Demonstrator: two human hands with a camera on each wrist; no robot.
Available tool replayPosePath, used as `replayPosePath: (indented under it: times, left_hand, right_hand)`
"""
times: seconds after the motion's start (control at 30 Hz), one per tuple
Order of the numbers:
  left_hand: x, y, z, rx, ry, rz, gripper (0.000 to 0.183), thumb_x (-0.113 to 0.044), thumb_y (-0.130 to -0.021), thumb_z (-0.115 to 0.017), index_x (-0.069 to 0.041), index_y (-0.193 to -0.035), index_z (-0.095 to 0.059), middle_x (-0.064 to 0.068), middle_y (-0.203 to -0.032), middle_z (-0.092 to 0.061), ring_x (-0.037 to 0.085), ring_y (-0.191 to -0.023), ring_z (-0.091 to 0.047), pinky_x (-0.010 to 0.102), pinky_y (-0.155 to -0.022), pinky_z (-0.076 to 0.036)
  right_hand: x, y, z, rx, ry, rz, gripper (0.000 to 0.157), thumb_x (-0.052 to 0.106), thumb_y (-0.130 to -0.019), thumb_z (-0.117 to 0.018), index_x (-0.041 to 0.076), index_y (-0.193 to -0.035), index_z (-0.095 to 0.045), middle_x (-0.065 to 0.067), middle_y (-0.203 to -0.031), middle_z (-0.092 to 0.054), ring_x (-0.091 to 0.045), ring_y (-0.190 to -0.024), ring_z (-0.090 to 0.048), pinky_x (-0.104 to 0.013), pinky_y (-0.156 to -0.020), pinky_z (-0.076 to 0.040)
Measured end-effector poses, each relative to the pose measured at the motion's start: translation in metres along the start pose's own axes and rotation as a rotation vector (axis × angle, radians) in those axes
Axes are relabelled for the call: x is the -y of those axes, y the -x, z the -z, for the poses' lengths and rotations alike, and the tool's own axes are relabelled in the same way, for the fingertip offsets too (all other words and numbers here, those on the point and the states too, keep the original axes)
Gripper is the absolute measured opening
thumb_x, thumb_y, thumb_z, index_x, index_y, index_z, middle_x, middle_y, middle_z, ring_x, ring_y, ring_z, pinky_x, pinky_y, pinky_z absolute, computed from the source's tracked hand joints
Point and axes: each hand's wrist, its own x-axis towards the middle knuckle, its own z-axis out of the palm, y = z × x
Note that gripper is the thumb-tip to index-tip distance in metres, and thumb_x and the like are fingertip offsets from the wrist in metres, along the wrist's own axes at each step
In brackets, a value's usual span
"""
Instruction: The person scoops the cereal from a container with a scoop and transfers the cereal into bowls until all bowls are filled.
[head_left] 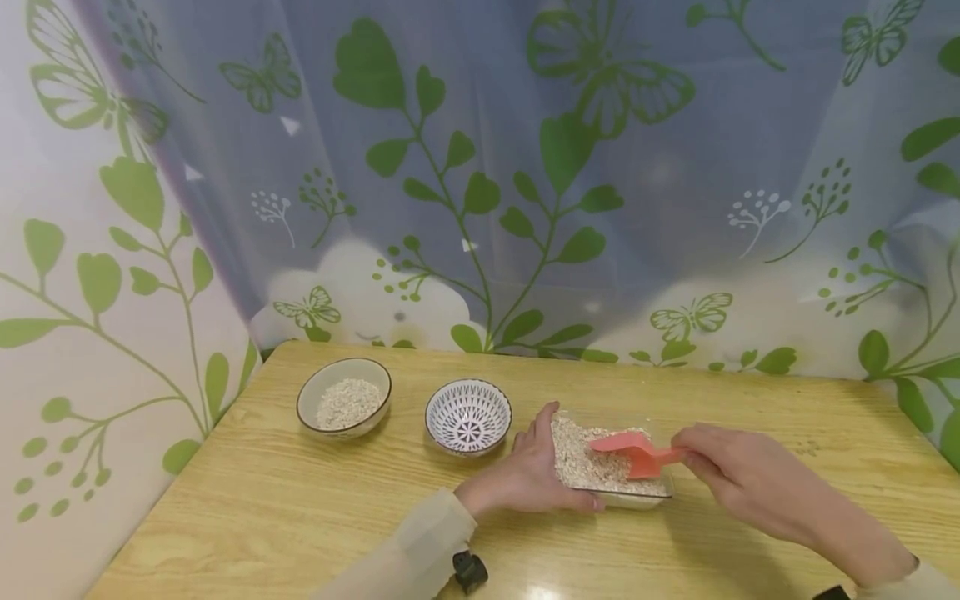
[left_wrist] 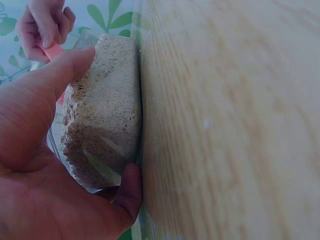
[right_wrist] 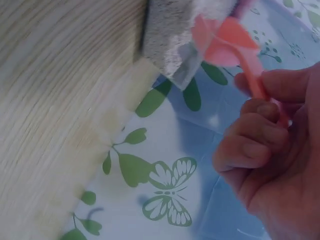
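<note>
A clear rectangular container (head_left: 637,500) full of oat flakes (head_left: 581,458) stands on the table toward the right. My left hand (head_left: 528,475) grips its left end, thumb along the near side and fingers at the far side; the left wrist view shows thumb and a finger spanning the container (left_wrist: 107,110). My right hand (head_left: 738,475) holds a pink scoop (head_left: 637,450) by its handle, the scoop's head over the oats inside the container. In the right wrist view the fingers curl round the handle of the scoop (right_wrist: 230,45). Whether the scoop carries oats is hard to tell.
Left of the container is a small black-and-white patterned bowl (head_left: 468,417) with its patterned inside visible. Farther left stands a larger bowl (head_left: 309,408) with oats in it. A printed curtain (head_left: 480,208) hangs behind the wooden table (head_left: 300,500).
</note>
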Motion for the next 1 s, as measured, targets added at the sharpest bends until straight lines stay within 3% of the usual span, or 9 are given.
replayPosePath:
  times: [0.13, 0.3, 0.4, 0.53, 0.63, 0.7, 0.8, 0.93, 1.0]
  left_hand:
    - [0.0, -0.001, 0.0, 0.003, 0.004, -0.001, 0.136, -0.055, -0.072, -0.089, -0.022, -0.165, 0.005, 0.026, -0.166, -0.025, 0.041, -0.153, -0.027, 0.061, -0.117, -0.039]
    - [0.0, -0.002, 0.001, 0.008, -0.001, -0.007, 0.136, -0.055, -0.071, -0.089, -0.023, -0.165, 0.005, 0.026, -0.166, -0.025, 0.043, -0.153, -0.026, 0.062, -0.118, -0.036]
    - [0.0, -0.002, 0.001, 0.004, -0.006, -0.006, 0.137, -0.056, -0.071, -0.089, -0.024, -0.165, 0.005, 0.026, -0.166, -0.025, 0.043, -0.153, -0.026, 0.062, -0.118, -0.036]
    - [0.0, -0.003, 0.001, 0.001, -0.003, -0.003, 0.137, -0.055, -0.071, -0.089, -0.024, -0.165, 0.005, 0.024, -0.166, -0.023, 0.043, -0.153, -0.027, 0.062, -0.118, -0.037]
    - [0.001, -0.003, 0.001, 0.003, -0.005, 0.005, 0.136, -0.055, -0.071, -0.089, -0.025, -0.165, 0.005, 0.023, -0.167, -0.022, 0.041, -0.153, -0.027, 0.061, -0.117, -0.039]
    - [0.001, -0.003, 0.001, 0.007, -0.004, 0.004, 0.135, -0.055, -0.072, -0.089, -0.025, -0.165, 0.005, 0.023, -0.167, -0.023, 0.041, -0.154, -0.026, 0.061, -0.117, -0.039]
    - [0.0, -0.003, 0.0, 0.01, -0.015, -0.002, 0.136, -0.057, -0.072, -0.088, -0.024, -0.165, 0.006, 0.024, -0.166, -0.025, 0.041, -0.154, -0.025, 0.061, -0.119, -0.036]
    - [0.001, -0.003, 0.0, 0.004, -0.027, -0.004, 0.136, -0.057, -0.072, -0.088, -0.023, -0.165, 0.005, 0.025, -0.166, -0.026, 0.043, -0.154, -0.025, 0.061, -0.12, -0.034]
    - [0.001, -0.003, 0.0, 0.001, -0.025, -0.001, 0.137, -0.057, -0.071, -0.089, -0.023, -0.165, 0.005, 0.025, -0.166, -0.025, 0.043, -0.154, -0.025, 0.061, -0.119, -0.035]
  right_hand:
    - [0.003, -0.002, 0.01, 0.127, -0.154, -0.228, 0.018, 0.016, -0.106, -0.051, 0.019, -0.102, -0.068, 0.016, -0.067, -0.051, 0.003, -0.057, -0.038, -0.021, -0.058, -0.036]
    - [0.009, -0.013, 0.017, 0.2, -0.224, -0.405, 0.023, 0.016, -0.101, -0.049, 0.015, -0.09, -0.069, 0.009, -0.057, -0.042, -0.005, -0.052, -0.031, -0.024, -0.052, -0.031]
    - [0.012, -0.022, 0.02, 0.253, -0.284, -0.487, 0.027, 0.017, -0.1, -0.046, 0.013, -0.081, -0.065, 0.004, -0.062, -0.047, -0.008, -0.052, -0.03, -0.025, -0.05, -0.031]
    - [0.012, -0.028, 0.016, 0.319, -0.491, -0.643, 0.03, 0.018, -0.099, -0.042, 0.006, -0.083, -0.064, 0.003, -0.059, -0.043, -0.008, -0.046, -0.023, -0.023, -0.043, -0.027]
    - [0.011, -0.028, 0.006, 0.337, -0.681, -0.75, 0.029, 0.018, -0.098, -0.04, 0.002, -0.086, -0.061, 0.007, -0.052, -0.027, -0.007, -0.045, -0.015, -0.022, -0.041, -0.02]
    - [0.008, -0.025, -0.002, 0.352, -0.765, -0.754, 0.028, 0.018, -0.099, -0.04, 0.002, -0.086, -0.059, 0.008, -0.052, -0.022, -0.006, -0.045, -0.014, -0.022, -0.041, -0.018]
    - [0.002, -0.018, -0.011, 0.367, -0.817, -0.644, 0.028, 0.016, -0.103, -0.039, 0.0, -0.088, -0.056, 0.008, -0.054, -0.023, -0.006, -0.045, -0.015, -0.021, -0.041, -0.018]
    - [-0.004, -0.013, -0.019, 0.339, -0.753, -0.44, 0.028, 0.015, -0.109, -0.039, -0.001, -0.09, -0.054, 0.008, -0.059, -0.026, -0.005, -0.049, -0.021, -0.024, -0.044, -0.023]
    - [-0.004, -0.012, -0.023, 0.315, -0.708, -0.379, 0.028, 0.016, -0.109, -0.041, 0.001, -0.09, -0.053, 0.007, -0.063, -0.03, -0.005, -0.052, -0.025, -0.027, -0.047, -0.027]
